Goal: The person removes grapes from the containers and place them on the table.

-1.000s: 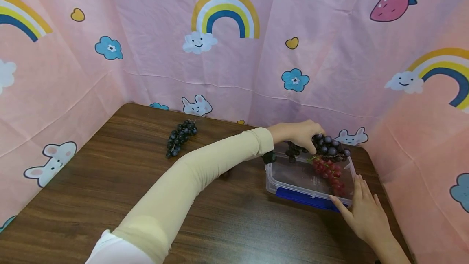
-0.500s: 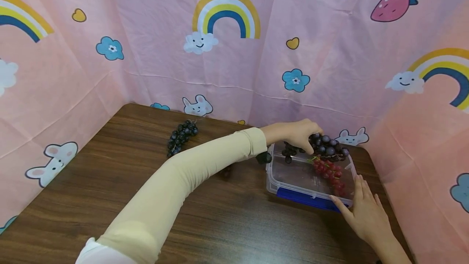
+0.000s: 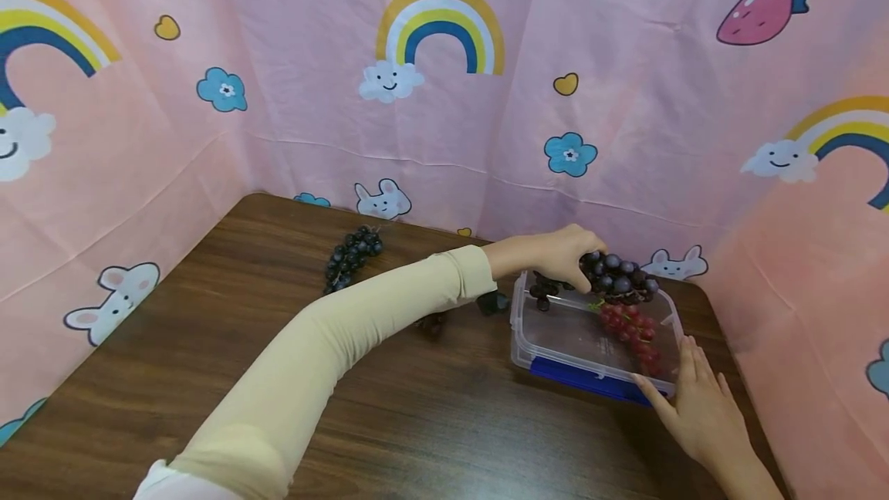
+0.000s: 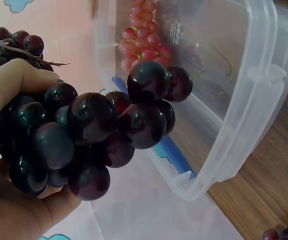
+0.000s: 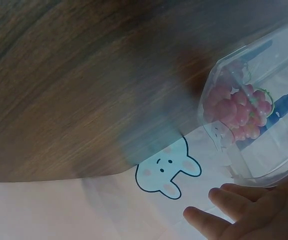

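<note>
My left hand (image 3: 566, 253) grips a bunch of dark purple grapes (image 3: 621, 278) over the back of a clear plastic box (image 3: 556, 338). Close up in the left wrist view, thumb and fingers curl round these glossy grapes (image 4: 91, 117); more dark grapes with a brown stem show beyond the fingers. Inside the box, on its right side, lies a bunch of red grapes (image 3: 632, 334). My right hand (image 3: 704, 411) rests at the box's front right corner with its fingers extended along the outside, thumb by the blue latch (image 3: 590, 380).
Another bunch of black grapes (image 3: 352, 257) lies at the table's back left. Dark reddish grapes (image 3: 432, 325) show partly behind the left sleeve (image 3: 333, 338). A pink patterned cloth (image 3: 486, 114) rises along the back and sides of the wooden table (image 3: 444, 423).
My left hand has shifted a little to the left with the dark grapes, over the box. My right hand stays at the box's corner. The head view has turned slightly left.
</note>
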Motion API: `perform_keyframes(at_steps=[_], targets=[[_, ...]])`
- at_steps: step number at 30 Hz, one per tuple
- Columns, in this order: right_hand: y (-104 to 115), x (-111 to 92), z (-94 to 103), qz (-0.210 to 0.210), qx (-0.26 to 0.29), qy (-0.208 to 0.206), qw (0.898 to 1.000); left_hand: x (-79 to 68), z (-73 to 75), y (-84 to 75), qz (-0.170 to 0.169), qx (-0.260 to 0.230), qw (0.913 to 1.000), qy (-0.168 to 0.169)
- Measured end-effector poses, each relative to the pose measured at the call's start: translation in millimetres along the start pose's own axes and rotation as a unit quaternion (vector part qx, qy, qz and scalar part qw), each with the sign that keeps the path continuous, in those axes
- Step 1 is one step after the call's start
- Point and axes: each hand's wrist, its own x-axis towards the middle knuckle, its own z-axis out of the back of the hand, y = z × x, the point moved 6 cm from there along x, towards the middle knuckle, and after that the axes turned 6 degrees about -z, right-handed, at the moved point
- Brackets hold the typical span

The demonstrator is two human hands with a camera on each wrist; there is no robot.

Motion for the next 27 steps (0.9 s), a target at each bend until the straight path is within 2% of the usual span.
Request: perform_keyframes(at_steps=[13,18,27], targets=[[-1,1,0.0,0.003,0.001,-0.002,1.000,-27.8,1.3,-0.6,0.016,0.011,0.9995,-0.026],[0,1,0.4,0.004,0.002,-0.007,1.000,-40.1,2.4,-1.0,0.024,0.011,0.9983,-0.052],[1,-1,0.3,0.005,-0.001,-0.007,1.000,-61.2,-1.7,5.2,0.060,0.016,0.9940,-0.090]])
